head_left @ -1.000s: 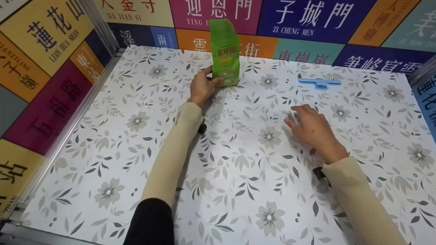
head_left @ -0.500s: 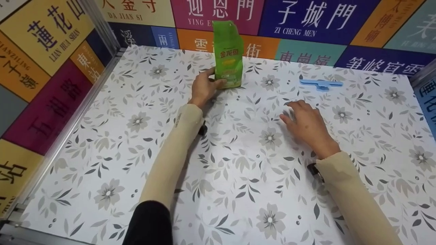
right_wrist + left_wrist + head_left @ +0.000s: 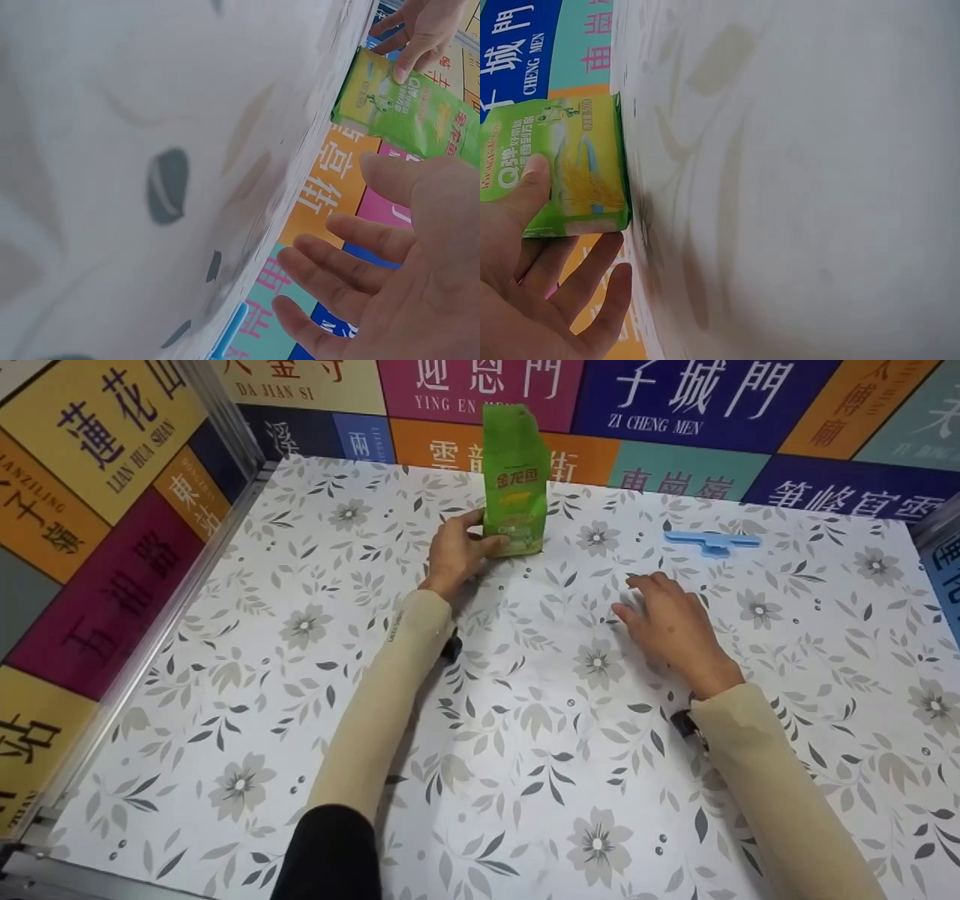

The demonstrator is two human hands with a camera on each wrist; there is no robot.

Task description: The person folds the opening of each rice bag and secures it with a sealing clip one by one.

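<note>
The patterned table [image 3: 487, 825] is filling most of the head view. Near its far edge, at twelve o'clock, the green packet [image 3: 517, 495] is standing upright, its long axis running up from the surface; whether its base is touching, I cannot tell. The left hand [image 3: 459, 549] is sitting nearer, the packet rising between one and two o'clock from it; its thumb [image 3: 532, 184] is pressing the printed front while its fingers are lying behind, pinching the lower part. The right hand [image 3: 675, 630] is hovering apart, the packet lying toward ten o'clock from its fingertips; its fingers are curving loosely apart, holding nothing. At its one o'clock, the blue clip [image 3: 712, 541] is resting untouched.
</note>
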